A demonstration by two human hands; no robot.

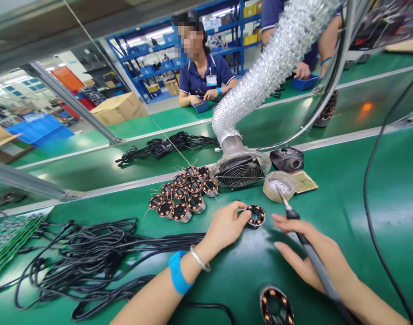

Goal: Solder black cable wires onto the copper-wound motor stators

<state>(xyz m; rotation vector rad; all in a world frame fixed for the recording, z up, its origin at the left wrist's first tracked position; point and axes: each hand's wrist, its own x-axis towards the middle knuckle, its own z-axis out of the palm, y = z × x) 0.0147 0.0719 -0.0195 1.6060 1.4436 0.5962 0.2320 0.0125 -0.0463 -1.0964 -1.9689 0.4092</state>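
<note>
On green bench [342, 203], L hand [227, 225] pinching copper-wound ring [255, 216] by its edge, thumb & fingers; R hand [325, 248] gripping soldering iron [315, 260], tip at round dish [272, 193]. Duct fan [241, 173] behind; ring cluster [181, 193], blk cables [98, 253] to L.

No text, number or sign can be read. Far beyond the fingers of the left hand [227, 225], a badge [211, 80] on a co-worker's shirt [193, 80] shows white and blue, its print too small and blurred to make out. Any marking on the carton [120, 109], beyond those fingers and to their left, is likewise too blurred to tell.
</note>
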